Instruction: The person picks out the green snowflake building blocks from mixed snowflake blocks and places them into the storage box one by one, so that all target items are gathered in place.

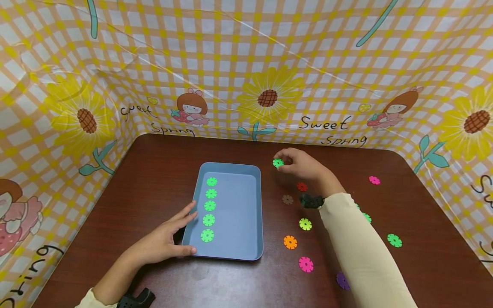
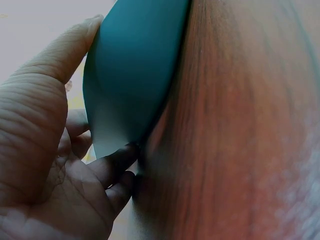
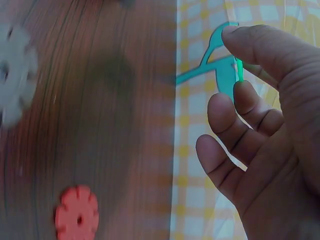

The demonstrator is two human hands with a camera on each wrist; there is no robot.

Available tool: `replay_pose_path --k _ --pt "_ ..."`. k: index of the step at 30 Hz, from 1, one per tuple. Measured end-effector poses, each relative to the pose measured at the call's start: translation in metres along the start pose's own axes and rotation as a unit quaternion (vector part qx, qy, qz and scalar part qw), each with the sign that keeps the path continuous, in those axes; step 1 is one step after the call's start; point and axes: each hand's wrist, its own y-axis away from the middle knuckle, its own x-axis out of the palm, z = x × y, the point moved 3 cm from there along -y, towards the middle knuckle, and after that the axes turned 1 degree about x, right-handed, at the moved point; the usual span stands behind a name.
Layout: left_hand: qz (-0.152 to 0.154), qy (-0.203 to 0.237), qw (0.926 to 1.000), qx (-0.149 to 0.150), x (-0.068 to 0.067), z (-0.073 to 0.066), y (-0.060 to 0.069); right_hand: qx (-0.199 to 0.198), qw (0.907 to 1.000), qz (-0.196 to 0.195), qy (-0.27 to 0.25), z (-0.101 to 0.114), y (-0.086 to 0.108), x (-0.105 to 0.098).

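Observation:
A shallow blue-grey tray [image 1: 239, 205] lies on the table, with several green notched discs [image 1: 209, 206] in a column along its left side. My left hand [image 1: 165, 239] rests against the tray's left edge and near-left corner, its fingers and thumb spread out. In the left wrist view, the thumb touches the tray's rim [image 2: 140, 55] and other fingertips meet its lower edge. Beyond the tray's far right corner, my right hand [image 1: 302, 164] pinches a green notched disc [image 1: 277, 163] above the table. That disc [image 3: 240, 70] appears edge-on between thumb and fingers in the right wrist view.
Right of the tray lie loose discs: red [image 1: 302, 186], brown [image 1: 287, 199], yellow-green [image 1: 305, 224], orange [image 1: 290, 242], pink [image 1: 306, 264], purple [image 1: 342, 281] and green [image 1: 394, 240]. Another pink disc [image 1: 374, 180] lies farther right. A checked cloth [image 1: 231, 55] rises around the table.

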Motion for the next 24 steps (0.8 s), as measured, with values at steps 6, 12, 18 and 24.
replay_pose_path --k 6,12,18,24 --pt "-0.001 -0.003 1.0 -0.001 0.0 0.0 0.0 -0.015 0.9997 0.002 -0.021 0.014 -0.01 0.01" --pt "0.0 -0.001 1.0 -0.004 0.0 -0.001 0.001 -0.018 0.9993 0.009 -0.032 0.028 -0.018 0.018" --pt "0.0 -0.004 1.0 -0.002 0.0 0.001 0.0 -0.045 0.9986 0.016 -0.021 0.042 -0.027 0.026" --pt "-0.001 -0.004 1.0 -0.001 0.0 -0.001 0.0 -0.059 0.9979 0.023 -0.012 0.054 -0.035 0.035"
